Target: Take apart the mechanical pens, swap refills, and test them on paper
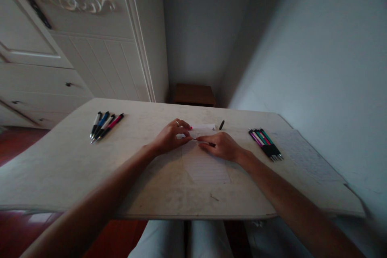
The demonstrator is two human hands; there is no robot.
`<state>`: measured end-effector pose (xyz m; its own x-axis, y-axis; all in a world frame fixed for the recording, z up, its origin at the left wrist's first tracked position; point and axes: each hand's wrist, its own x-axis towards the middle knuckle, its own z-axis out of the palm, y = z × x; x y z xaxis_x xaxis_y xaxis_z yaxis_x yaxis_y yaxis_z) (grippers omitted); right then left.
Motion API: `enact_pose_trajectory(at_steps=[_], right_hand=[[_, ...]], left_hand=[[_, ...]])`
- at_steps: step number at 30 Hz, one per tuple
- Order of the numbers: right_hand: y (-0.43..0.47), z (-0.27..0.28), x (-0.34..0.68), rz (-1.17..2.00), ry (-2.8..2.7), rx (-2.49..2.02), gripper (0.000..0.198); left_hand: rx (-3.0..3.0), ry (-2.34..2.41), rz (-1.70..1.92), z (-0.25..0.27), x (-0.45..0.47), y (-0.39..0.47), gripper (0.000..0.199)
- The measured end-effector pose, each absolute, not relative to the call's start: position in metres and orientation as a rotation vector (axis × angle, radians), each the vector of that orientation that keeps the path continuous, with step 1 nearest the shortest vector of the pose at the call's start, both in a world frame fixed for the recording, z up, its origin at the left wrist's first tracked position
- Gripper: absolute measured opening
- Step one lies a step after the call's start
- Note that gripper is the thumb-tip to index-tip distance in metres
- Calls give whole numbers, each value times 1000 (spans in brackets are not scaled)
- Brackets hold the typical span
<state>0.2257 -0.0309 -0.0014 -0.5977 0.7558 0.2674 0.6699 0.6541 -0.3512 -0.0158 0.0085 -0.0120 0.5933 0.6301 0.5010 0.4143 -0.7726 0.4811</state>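
Observation:
Over a lined sheet of paper (207, 167), my two hands meet at a thin stick, which looks like a pen refill (194, 139). My left hand (171, 137), with a ring on one finger, pinches its left end between thumb and fingertip. The fingers of my right hand (223, 146) are closed round the other end, where a dark bit shows between them. Just beyond the hands lies a white strip-like piece (205, 127), with a small pink bit by my left fingertips. A short black pen part (221, 125) rests behind my right hand.
Several click pens (104, 127) lie fanned at the table's left. To the right, a row of several coloured pens (266, 144) sits beside a written sheet (308, 155) along the wall. A small mark or scrap (214, 197) is near the front edge. A white cabinet (105, 60) stands behind left.

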Motion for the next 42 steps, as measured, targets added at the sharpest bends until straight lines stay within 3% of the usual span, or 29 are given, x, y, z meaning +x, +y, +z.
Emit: enact_pose_trajectory(at_steps=[16, 33, 42], right_hand=[[-31, -1, 227, 302, -2541, -1033, 27], [-29, 0, 228, 276, -2544, -925, 22], [-24, -2, 235, 272, -2509, -974, 24]], left_hand=[[2514, 823, 985, -13, -14, 7, 13], [2560, 852, 1169, -15, -13, 10, 4], [2539, 906, 1243, -14, -15, 14, 12]])
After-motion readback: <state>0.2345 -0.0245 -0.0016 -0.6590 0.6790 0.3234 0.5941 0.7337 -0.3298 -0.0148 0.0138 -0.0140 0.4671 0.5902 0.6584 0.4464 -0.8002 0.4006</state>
